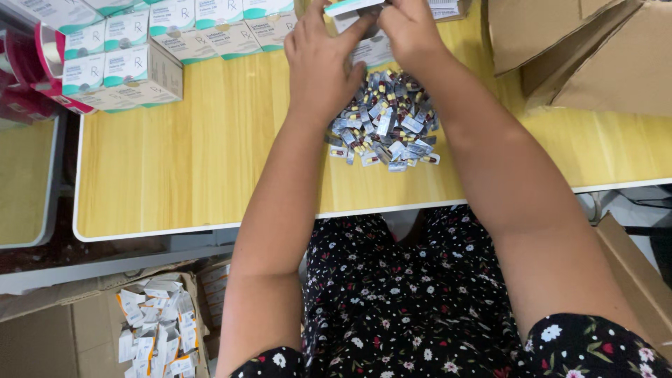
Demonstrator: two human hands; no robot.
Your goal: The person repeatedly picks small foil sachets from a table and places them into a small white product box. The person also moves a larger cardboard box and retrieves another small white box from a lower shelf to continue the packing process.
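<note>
Near left, below the counter edge: an open cardboard box [105, 329] on the floor containing flattened white cartons [157, 332]. The wooden counter [196, 168] carries a heap of small blister strips [386, 122] at centre, directly beneath the hands. Far left: stacked white-and-teal medicine boxes [126, 66], arranged in rows along the far edge. Far right: brown cardboard flaps [581, 49]. At the far centre edge, the left hand [323, 59] and right hand [409, 31] meet above the heap, fingers curled closed around one small white-and-teal carton [352, 7], partly cut off by the frame.
</note>
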